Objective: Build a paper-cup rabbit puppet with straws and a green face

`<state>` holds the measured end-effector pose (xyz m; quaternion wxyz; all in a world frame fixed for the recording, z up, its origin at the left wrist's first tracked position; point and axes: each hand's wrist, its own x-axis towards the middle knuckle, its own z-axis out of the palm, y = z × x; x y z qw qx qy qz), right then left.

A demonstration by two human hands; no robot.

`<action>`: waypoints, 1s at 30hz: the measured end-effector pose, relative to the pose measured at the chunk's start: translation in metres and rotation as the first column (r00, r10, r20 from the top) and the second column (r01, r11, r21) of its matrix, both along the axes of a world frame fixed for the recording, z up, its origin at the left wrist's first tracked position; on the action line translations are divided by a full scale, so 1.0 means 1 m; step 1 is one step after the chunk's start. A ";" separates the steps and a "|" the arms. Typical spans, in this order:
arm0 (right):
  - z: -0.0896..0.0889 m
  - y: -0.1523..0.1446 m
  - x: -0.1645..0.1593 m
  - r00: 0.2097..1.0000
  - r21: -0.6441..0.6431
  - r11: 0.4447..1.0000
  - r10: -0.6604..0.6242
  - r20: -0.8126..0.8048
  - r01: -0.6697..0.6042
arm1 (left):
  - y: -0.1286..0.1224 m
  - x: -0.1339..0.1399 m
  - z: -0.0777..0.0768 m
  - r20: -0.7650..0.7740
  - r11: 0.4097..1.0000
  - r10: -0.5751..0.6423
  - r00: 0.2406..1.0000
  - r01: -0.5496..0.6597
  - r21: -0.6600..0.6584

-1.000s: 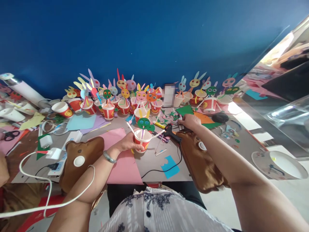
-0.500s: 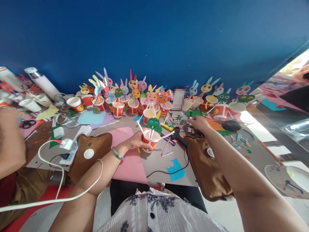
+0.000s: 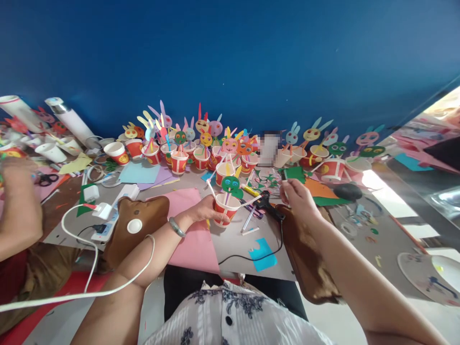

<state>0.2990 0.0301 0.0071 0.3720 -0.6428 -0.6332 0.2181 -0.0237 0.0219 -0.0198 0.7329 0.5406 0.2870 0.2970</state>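
Observation:
My left hand [image 3: 206, 210] is closed around the side of a red and white paper cup [image 3: 225, 215]. A green paper face with yellow ears [image 3: 230, 185] rises from that cup on a stick, and white strips stick out on both sides. My right hand [image 3: 297, 192] has its fingers pinched together over the table, right of a black glue gun [image 3: 268, 205]. Whatever the pinch holds is too small to name. Green paper scraps [image 3: 266, 179] lie just beyond the glue gun, and a yellow-handled tool [image 3: 250, 190] lies beside it.
Several decorated cups [image 3: 179, 163] line the blue wall. Two brown cushion-like bags [image 3: 145, 218] lie on the table, one under my right forearm. A power strip [image 3: 115, 215] stands at left, and a white cable crosses my left arm. Another person's arm [image 3: 19, 206] is at far left.
My right hand has drawn back toward me and slightly left, away from the scraps near the far cups. My left hand still holds the cup. The other person's hand has moved.

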 end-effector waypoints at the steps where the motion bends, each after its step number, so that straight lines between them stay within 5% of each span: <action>1: -0.002 -0.005 -0.004 1.000 -0.014 1.000 0.018 -0.007 -0.018 | 0.001 0.000 -0.001 0.002 1.000 -0.001 1.000 0.001 0.001; 7: -0.008 -0.022 -0.025 0.976 -0.056 0.981 0.193 0.099 -0.188 | 0.007 0.000 -0.003 -0.002 0.999 -0.001 1.000 0.001 0.042; 12: -0.011 -0.027 -0.038 0.958 -0.140 0.951 0.285 0.037 -0.277 | 0.007 0.000 -0.002 -0.007 0.997 -0.025 1.000 0.025 0.071; 16: -0.011 -0.031 -0.052 0.952 -0.204 0.942 0.224 -0.210 -0.266 | 0.006 -0.002 0.001 -0.008 0.997 -0.029 1.000 0.030 0.078; 19: -0.010 -0.031 -0.063 0.874 -0.232 0.936 0.131 -0.468 -0.265 | 0.005 -0.003 0.004 -0.012 0.993 -0.040 0.999 0.041 0.113; 24: -0.009 -0.023 -0.081 0.814 -0.217 0.950 0.059 -0.578 -0.223 | 0.002 -0.008 0.009 -0.007 0.991 -0.112 0.994 0.112 0.073; 30: -0.014 -0.014 -0.105 0.660 -0.243 0.885 0.091 -0.746 -0.397 | -0.003 -0.011 0.015 0.009 0.970 -0.243 0.970 0.242 0.029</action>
